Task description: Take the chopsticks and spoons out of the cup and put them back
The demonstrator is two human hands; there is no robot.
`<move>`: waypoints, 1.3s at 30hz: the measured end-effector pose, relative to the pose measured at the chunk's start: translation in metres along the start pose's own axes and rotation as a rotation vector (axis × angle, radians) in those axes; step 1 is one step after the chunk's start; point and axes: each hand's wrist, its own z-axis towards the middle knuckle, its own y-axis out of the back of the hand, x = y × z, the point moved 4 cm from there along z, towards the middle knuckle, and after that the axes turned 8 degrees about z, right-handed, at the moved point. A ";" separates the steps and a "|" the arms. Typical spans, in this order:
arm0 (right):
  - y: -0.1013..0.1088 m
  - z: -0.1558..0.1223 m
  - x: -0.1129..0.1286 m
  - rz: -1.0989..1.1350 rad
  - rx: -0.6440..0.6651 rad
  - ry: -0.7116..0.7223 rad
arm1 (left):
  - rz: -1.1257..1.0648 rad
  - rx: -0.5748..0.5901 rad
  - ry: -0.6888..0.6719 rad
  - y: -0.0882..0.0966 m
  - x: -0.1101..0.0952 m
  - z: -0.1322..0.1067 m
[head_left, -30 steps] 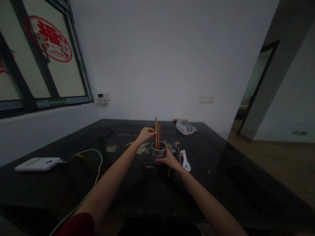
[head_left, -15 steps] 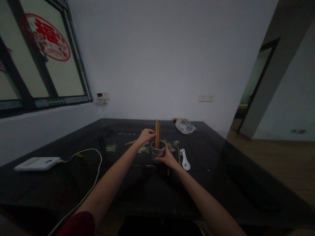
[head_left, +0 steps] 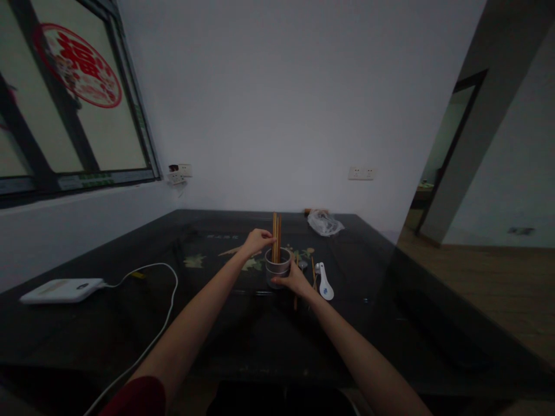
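A small grey metal cup (head_left: 277, 271) stands on the dark table (head_left: 243, 341) with wooden chopsticks (head_left: 276, 236) upright in it. My left hand (head_left: 257, 241) pinches the chopsticks just above the cup's rim. My right hand (head_left: 295, 280) is wrapped round the cup's lower right side and steadies it. Just right of the cup lie more chopsticks (head_left: 314, 273) and a white ceramic spoon (head_left: 325, 284) flat on the table.
A white flat device (head_left: 58, 290) with a white cable (head_left: 162, 312) sits at the table's left. A crumpled clear plastic bag (head_left: 324, 222) lies at the far edge by the wall. A window is on the left, a doorway on the right.
My left hand has lowered the chopsticks deeper into the cup; their tops stand lower than a second ago. My right hand stays on the cup.
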 end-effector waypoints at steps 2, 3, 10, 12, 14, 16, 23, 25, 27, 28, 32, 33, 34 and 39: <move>0.000 0.000 -0.001 0.004 0.004 -0.001 | 0.021 -0.018 -0.001 0.000 0.000 0.000; 0.000 0.000 -0.002 0.008 0.002 -0.006 | 0.038 -0.029 -0.003 0.000 -0.001 0.001; 0.001 0.002 -0.007 0.028 -0.019 -0.046 | 0.114 -0.037 0.008 0.000 -0.004 0.000; 0.001 0.002 -0.007 0.041 -0.011 -0.023 | 0.117 -0.032 0.011 0.000 -0.003 0.000; 0.001 0.002 -0.007 0.038 -0.013 -0.019 | 0.105 -0.026 0.017 -0.001 -0.002 -0.001; 0.002 0.002 -0.008 0.025 -0.019 -0.030 | 0.098 -0.023 0.012 -0.001 -0.001 -0.001; 0.003 0.002 -0.006 0.004 -0.006 -0.014 | 0.106 -0.037 -0.022 -0.002 0.000 -0.002; 0.003 0.001 -0.005 -0.004 -0.005 0.001 | 0.113 -0.044 -0.024 -0.002 0.001 -0.003; 0.004 0.001 -0.004 -0.010 -0.009 -0.005 | 0.120 -0.051 -0.025 -0.002 0.001 -0.003; 0.004 0.001 -0.004 -0.010 -0.010 -0.013 | 0.124 -0.053 -0.024 -0.002 0.001 -0.004; 0.002 0.001 -0.006 0.007 -0.015 -0.037 | 0.147 -0.056 -0.016 -0.002 0.000 -0.004; 0.002 0.001 -0.007 0.011 -0.015 -0.040 | 0.155 -0.056 -0.015 -0.002 0.000 -0.004; 0.002 0.001 -0.008 0.011 -0.017 -0.042 | 0.161 -0.054 -0.015 -0.002 -0.001 -0.005; 0.003 0.003 -0.012 -0.036 -0.028 -0.050 | 0.140 -0.058 -0.027 -0.001 -0.002 -0.007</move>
